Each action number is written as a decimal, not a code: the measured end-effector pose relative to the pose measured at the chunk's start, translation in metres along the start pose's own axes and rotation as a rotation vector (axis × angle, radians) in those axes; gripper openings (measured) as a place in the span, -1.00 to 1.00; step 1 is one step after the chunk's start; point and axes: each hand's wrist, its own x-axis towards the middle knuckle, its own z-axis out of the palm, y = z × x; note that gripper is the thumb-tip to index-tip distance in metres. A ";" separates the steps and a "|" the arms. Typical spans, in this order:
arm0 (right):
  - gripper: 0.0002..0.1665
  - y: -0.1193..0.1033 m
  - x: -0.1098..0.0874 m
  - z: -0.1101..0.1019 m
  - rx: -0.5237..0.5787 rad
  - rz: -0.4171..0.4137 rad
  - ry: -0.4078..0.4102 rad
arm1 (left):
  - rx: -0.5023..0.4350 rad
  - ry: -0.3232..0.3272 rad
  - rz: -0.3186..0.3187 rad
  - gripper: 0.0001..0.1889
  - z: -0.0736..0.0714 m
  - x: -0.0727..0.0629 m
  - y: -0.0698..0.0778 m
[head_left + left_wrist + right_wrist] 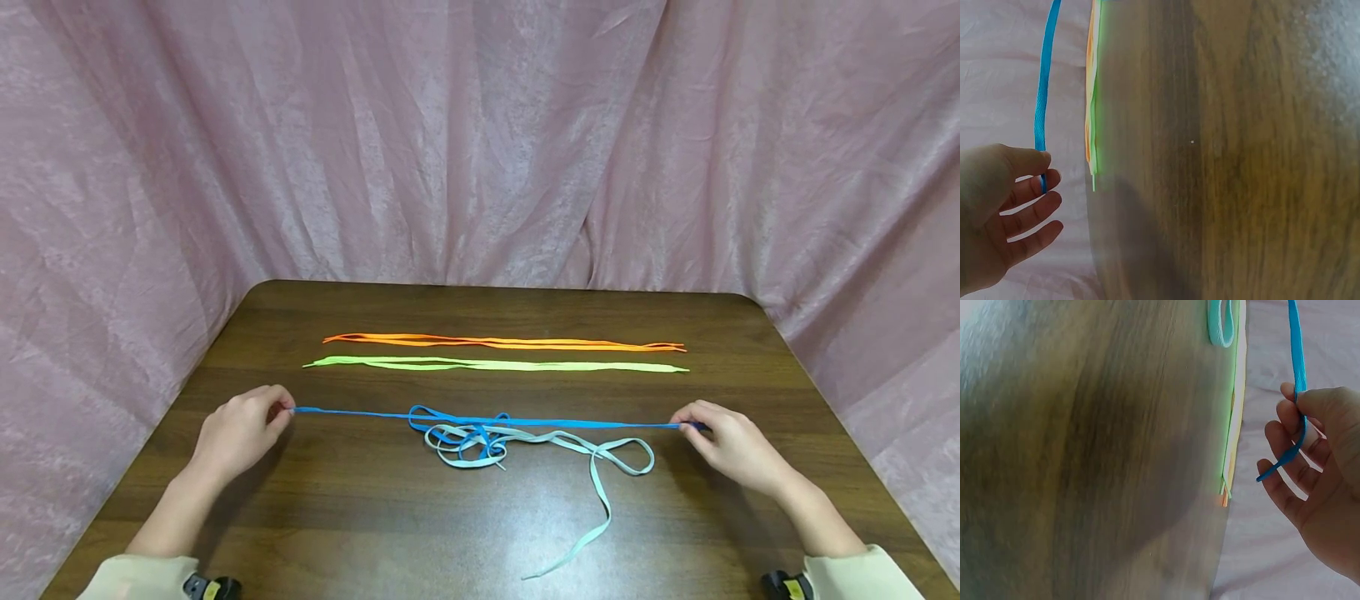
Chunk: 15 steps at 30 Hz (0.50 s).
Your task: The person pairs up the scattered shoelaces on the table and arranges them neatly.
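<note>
A blue shoelace (585,423) runs nearly straight across the table between my two hands. My left hand (243,425) pinches it near one end, between thumb and forefinger. On the other side my right hand (735,442) pinches it close to its tip, and a short tail hangs across the fingers in the right wrist view. More blue lace lies looped at mid-table, mixed with a pale mint-green shoelace (603,492). The mint lace makes a loop on the right, and one end trails toward the near edge. Which strand lies on top in the tangle is hard to tell.
Behind the blue lace lie a neon yellow-green shoelace (487,364) and, farther back, an orange shoelace (495,342), both folded lengthwise and laid out side to side. The brown wooden table (360,517) has rounded far corners. Pink curtains (450,142) hang around it.
</note>
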 end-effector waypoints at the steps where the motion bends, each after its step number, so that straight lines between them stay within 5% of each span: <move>1: -0.73 0.001 0.000 -0.001 -0.005 0.002 0.001 | -0.001 0.003 0.000 -0.91 0.000 0.000 0.000; 15: -0.76 0.015 0.010 -0.003 -0.031 -0.033 0.028 | 0.010 -0.004 0.023 -0.92 -0.002 0.008 -0.005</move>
